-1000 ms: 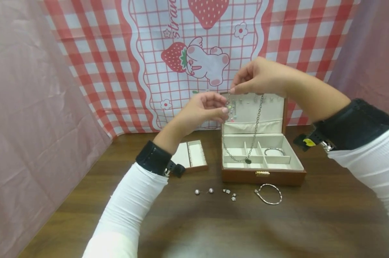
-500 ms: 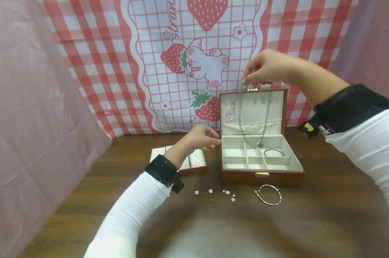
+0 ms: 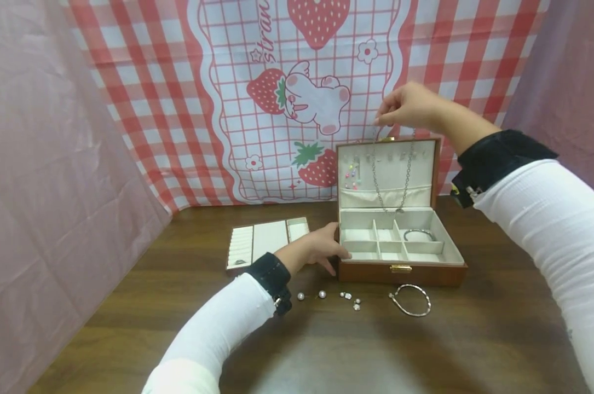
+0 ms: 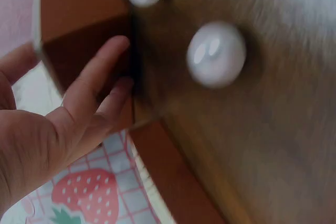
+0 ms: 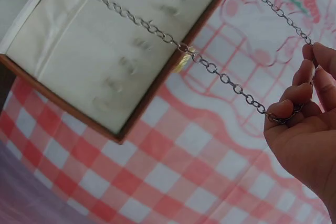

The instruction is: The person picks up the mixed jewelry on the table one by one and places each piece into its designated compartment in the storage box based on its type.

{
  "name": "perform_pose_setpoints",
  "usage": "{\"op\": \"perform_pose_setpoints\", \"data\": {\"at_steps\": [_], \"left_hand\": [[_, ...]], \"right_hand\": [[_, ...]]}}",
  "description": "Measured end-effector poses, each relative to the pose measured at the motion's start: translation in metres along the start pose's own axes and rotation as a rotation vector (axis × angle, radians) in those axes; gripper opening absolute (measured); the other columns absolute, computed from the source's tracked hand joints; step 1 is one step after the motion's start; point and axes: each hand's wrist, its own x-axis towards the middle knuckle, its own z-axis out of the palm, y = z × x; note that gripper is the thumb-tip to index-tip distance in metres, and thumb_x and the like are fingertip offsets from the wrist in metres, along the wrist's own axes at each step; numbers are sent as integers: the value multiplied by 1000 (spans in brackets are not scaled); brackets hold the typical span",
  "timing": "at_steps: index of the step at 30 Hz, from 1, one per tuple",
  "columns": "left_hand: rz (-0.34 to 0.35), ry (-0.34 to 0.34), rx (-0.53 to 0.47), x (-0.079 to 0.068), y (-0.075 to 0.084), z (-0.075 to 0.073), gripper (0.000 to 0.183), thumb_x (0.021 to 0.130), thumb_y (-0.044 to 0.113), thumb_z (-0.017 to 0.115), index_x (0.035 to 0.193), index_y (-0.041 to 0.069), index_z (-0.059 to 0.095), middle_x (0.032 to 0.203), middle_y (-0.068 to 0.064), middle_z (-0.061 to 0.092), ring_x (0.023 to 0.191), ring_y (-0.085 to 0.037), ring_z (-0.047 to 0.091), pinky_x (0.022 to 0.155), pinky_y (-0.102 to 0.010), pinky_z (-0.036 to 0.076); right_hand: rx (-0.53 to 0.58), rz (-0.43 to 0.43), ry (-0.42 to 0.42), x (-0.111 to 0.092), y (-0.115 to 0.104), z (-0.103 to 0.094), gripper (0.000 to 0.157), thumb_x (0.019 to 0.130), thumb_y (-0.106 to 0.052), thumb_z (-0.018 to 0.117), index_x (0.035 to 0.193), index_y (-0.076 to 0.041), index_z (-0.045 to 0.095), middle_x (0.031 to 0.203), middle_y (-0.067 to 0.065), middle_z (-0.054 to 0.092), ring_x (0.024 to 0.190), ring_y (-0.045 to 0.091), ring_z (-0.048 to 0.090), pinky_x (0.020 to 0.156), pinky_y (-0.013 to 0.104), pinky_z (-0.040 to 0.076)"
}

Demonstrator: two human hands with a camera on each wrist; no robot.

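A silver chain necklace (image 3: 408, 173) hangs in a loop from my right hand (image 3: 409, 106), its small dark pendant (image 3: 400, 210) in front of the box's inner back. In the right wrist view the curled fingers hold the chain (image 5: 224, 78). A brown jewelry box (image 3: 365, 272) stands with its lid (image 3: 397, 168) raised. At its left side my left hand (image 3: 322, 244) grips the wall, one digit over the rim and other fingers against the outer side (image 4: 84, 11). A silver bangle (image 3: 419, 232) lies in a back right compartment.
Left of the box lies a shallow tray (image 3: 269, 241) holding a small ring-like piece (image 3: 240, 262). Pearl earrings (image 3: 322, 294), small flower earrings (image 3: 357, 307) and a twisted bracelet (image 3: 410, 300) lie in front. Small earrings (image 3: 352, 174) hang inside the lid. A checked cloth (image 3: 316, 87) hangs behind.
My left hand has let go of the necklace and come down to the box's left side. The right hand has carried the necklace right, and the pendant now hangs higher.
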Motion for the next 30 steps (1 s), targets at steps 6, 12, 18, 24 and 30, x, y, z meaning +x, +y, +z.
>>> {"op": "perform_pose_setpoints", "data": {"at_steps": [6, 12, 18, 24, 30], "left_hand": [[34, 58, -25, 3, -1, 12, 81, 81, -20, 60, 149, 5, 26, 122, -24, 48, 106, -42, 59, 58, -48, 58], [26, 104, -49, 4, -7, 13, 83, 81, -21, 60, 151, 9, 28, 125, -24, 47, 107, -44, 58, 57, -48, 58], [41, 99, -54, 2, -5, 16, 84, 81, -20, 61, 152, 10, 28, 132, -25, 44, 106, -43, 59, 57, -47, 58], [41, 98, -46, 1, -7, 16, 85, 81, -19, 61, 153, 10, 26, 132, -27, 44, 99, -41, 62, 56, -45, 58], [42, 112, -55, 1, -9, 13, 86, 83, -17, 62, 154, 11, 24, 138, -29, 41, 103, -42, 61, 56, -45, 58]], "right_hand": [[-12, 13, 51, 9, 26, -1, 32, 96, -26, 62, 109, 3, 67, 85, 5, 60, 78, 20, 45, 69, 34, 39], [21, 62, 144, 17, 61, 5, 34, 96, -28, 61, 108, 4, 65, 82, 3, 57, 76, 19, 43, 62, 31, 37], [66, 117, 223, 18, 94, 20, 34, 91, -23, 68, 102, 9, 68, 77, 0, 61, 74, 15, 47, 60, 26, 40], [-2, 169, 260, 21, 117, 45, 35, 89, -22, 70, 101, 11, 70, 88, 18, 67, 85, 29, 54, 69, 36, 45], [-99, 209, 341, 24, 120, 64, 31, 91, -20, 66, 98, 10, 72, 96, 24, 69, 91, 37, 57, 76, 48, 47]]}}
